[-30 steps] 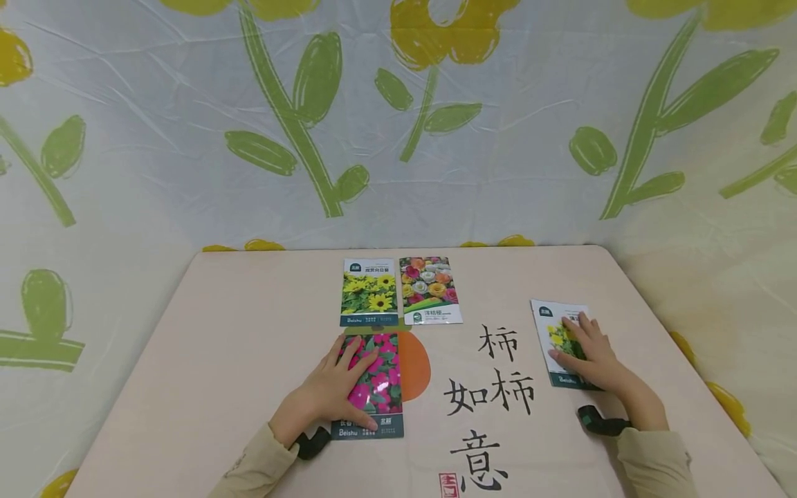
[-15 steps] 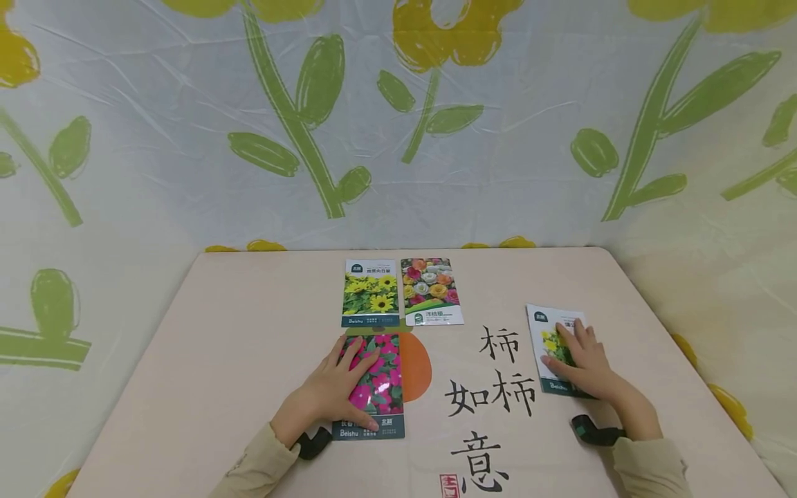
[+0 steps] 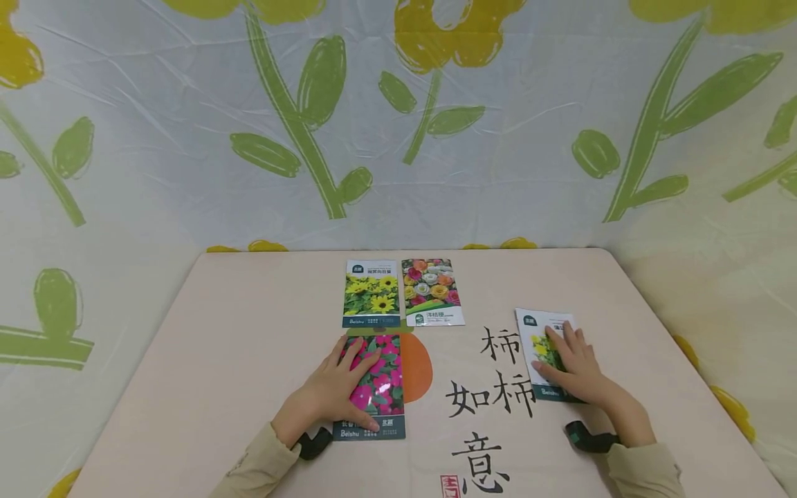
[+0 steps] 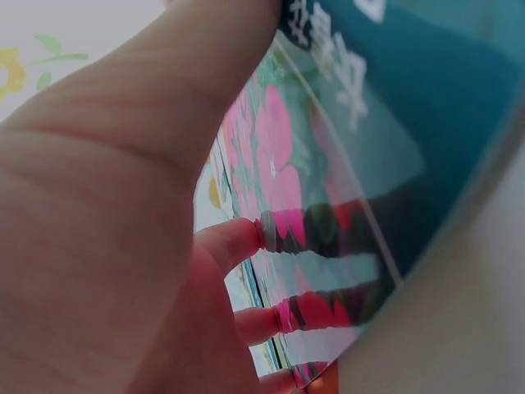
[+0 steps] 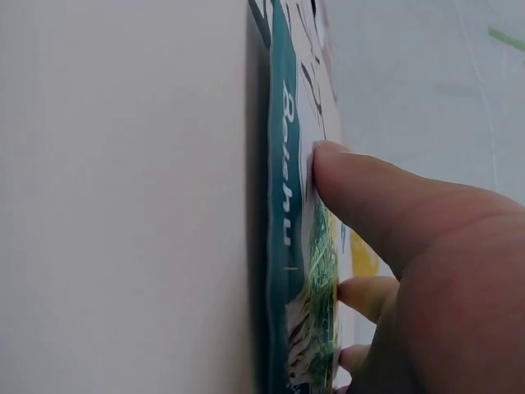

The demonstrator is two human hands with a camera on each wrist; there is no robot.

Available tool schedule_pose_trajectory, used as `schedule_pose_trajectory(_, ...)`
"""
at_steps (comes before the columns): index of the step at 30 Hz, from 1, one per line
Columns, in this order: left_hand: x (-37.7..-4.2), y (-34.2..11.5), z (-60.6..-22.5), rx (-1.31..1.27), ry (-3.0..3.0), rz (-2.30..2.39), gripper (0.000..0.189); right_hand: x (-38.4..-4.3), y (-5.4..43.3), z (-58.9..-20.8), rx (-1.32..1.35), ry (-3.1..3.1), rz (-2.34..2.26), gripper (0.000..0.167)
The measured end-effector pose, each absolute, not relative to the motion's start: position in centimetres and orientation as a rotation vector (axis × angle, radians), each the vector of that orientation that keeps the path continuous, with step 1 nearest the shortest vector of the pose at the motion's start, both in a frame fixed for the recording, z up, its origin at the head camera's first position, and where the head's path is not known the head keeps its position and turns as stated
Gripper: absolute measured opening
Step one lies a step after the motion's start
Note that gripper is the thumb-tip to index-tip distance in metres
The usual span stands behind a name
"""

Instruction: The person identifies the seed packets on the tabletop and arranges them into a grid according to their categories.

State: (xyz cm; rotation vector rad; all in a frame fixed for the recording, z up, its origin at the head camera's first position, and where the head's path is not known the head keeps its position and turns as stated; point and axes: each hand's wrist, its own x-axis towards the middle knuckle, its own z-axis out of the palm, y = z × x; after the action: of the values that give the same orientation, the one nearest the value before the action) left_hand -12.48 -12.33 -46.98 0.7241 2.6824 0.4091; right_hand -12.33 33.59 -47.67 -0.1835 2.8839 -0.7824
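My left hand (image 3: 333, 387) rests with spread fingers on a seed packet with pink flowers (image 3: 385, 387), just below the other packets in the head view. In the left wrist view its fingertips touch the glossy face of that pink-flower packet (image 4: 279, 164). On the right, my right hand (image 3: 575, 366) lies spread over a white seed packet with yellow flowers (image 3: 542, 346). Thumb and fingertips press on the face of this packet (image 5: 283, 246) in the right wrist view. The right part of the white packet is hidden under the hand.
Side by side at the back lie a sunflower seed packet (image 3: 371, 294) and a packet with mixed-colour roses (image 3: 432, 294). The pale tablecloth (image 3: 236, 332) bears black writing and an orange print (image 3: 417, 366). A flower-patterned curtain (image 3: 510, 173) stands behind.
My right hand has slid the white packet left and slightly toward me, so its edge now reaches the black writing. The left hand and the pink-flower packet have stayed in place.
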Motion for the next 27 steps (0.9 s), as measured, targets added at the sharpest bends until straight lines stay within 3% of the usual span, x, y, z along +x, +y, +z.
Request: schedule_pose_trajectory(27,-12.7,-12.2,-47.1,0.723,2.694,0.406,0.119,-11.0,30.2,-47.2,-0.202,2.861,-0.778,0.088)
